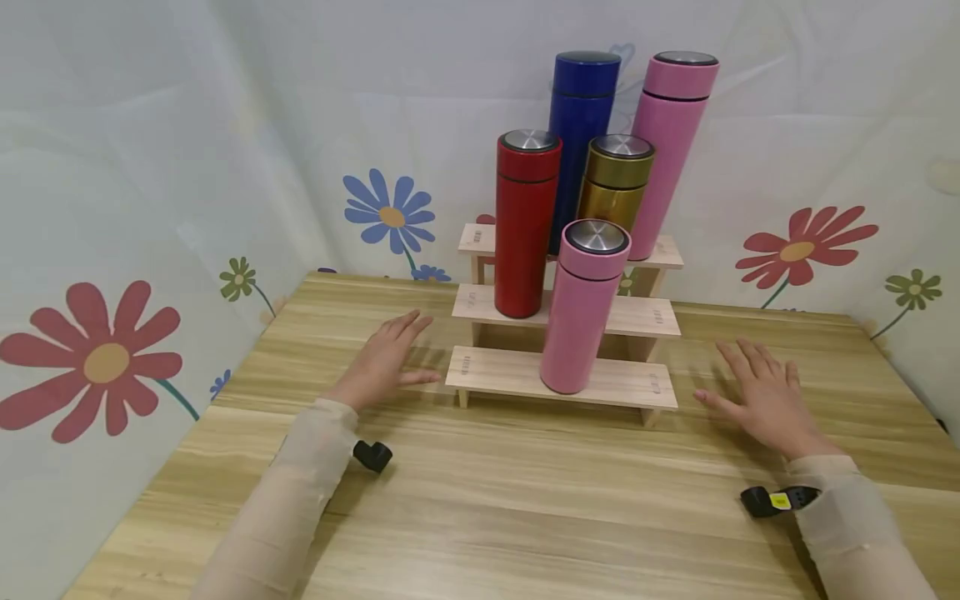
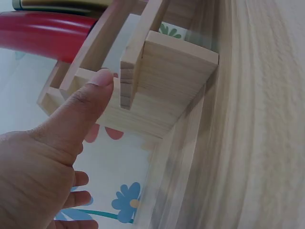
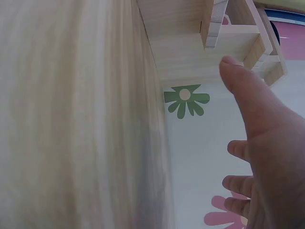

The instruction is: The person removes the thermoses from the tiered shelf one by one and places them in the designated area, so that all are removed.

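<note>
firstly, left hand [image 1: 386, 362]: fingers extended, thumb apart, just beside the stand [image 1: 498, 367]. right hand [image 1: 768, 404]: fingers spread, near the stand's other end. open room: table [image 1: 465, 508] between the hands and on their near side; back edge beyond both. between the hands, on the stand: front pink bottle [image 1: 581, 333], lowest step, partly blocking gold bottle [image 1: 611, 202]; red bottle [image 1: 525, 233], middle step, nearer the left hand; blue bottle [image 1: 585, 117] and rear pink bottle [image 1: 672, 142], top step. surface: wood-grained. beyond the hands: flowered cloth [image 1: 420, 108].
</note>
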Action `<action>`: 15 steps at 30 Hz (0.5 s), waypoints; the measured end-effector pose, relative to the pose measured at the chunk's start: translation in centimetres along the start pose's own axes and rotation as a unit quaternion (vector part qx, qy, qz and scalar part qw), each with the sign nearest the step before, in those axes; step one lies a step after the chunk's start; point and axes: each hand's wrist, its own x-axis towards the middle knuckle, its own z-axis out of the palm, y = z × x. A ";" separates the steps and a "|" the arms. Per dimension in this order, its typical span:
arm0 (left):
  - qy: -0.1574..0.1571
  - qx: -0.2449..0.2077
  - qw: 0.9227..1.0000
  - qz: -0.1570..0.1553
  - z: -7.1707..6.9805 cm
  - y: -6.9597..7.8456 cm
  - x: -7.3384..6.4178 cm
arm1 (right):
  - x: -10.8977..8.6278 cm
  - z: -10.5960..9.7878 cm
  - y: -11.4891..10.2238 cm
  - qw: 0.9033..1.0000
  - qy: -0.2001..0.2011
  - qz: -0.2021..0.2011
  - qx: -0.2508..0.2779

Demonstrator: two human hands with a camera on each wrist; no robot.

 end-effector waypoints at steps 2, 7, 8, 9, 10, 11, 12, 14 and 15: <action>0.000 -0.018 1.000 -0.006 -0.2 0.2 0.0 | 0.1 -0.1 0.0 1.000 0.004 -0.001 0.007; 0.002 -0.088 0.996 -0.023 -0.4 0.8 -0.1 | 0.3 -0.3 -0.1 1.000 0.011 -0.001 0.030; 0.001 -0.103 0.994 -0.025 -0.4 0.9 0.0 | 0.3 -0.4 -0.2 0.999 0.010 0.000 0.033; 0.000 -0.119 0.992 -0.029 -0.4 1.0 0.0 | 0.4 -0.5 -0.2 0.999 0.008 0.003 0.036; 0.000 -0.132 0.991 -0.032 -0.3 1.1 0.1 | 0.5 -0.6 -0.3 0.999 0.005 0.008 0.039; 0.001 -0.145 0.989 -0.034 -0.3 1.1 0.1 | 0.5 -0.7 -0.4 0.999 0.001 0.013 0.042; 0.002 -0.158 0.987 -0.037 -0.3 1.2 0.2 | 0.5 -0.8 -0.5 0.999 -0.002 0.018 0.045; 0.006 -0.188 0.981 -0.041 -0.2 1.2 0.2 | 0.6 -1.0 -0.6 0.998 -0.009 0.028 0.053; 0.010 -0.202 0.979 -0.041 -0.1 1.3 0.3 | 0.6 -1.1 -0.7 0.998 -0.013 0.033 0.059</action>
